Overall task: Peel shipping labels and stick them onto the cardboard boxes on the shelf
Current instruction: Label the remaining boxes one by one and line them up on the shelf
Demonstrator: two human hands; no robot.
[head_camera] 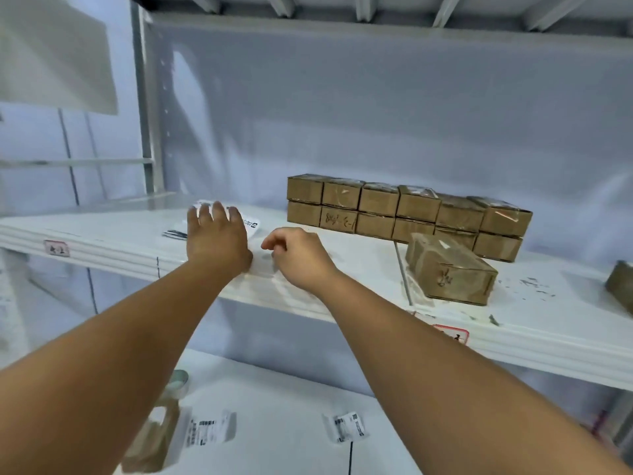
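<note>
Peeling step, I'd say. On the white shelf [102,234], well left of the stacked boxes [404,210] and the loose box [448,269], the left hand [215,238] lay flat, fingers spread, pinning the label sheet [252,223]. The right hand [298,255] was curled beside it; couldn't tell if it pinched a corner. Next up: a clean lift. The sheet was mostly hidden.

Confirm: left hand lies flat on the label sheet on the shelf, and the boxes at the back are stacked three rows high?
Not quite. The head view shows the boxes stacked two rows high, not three. The left hand does lie flat on the label sheet on the shelf.
</note>
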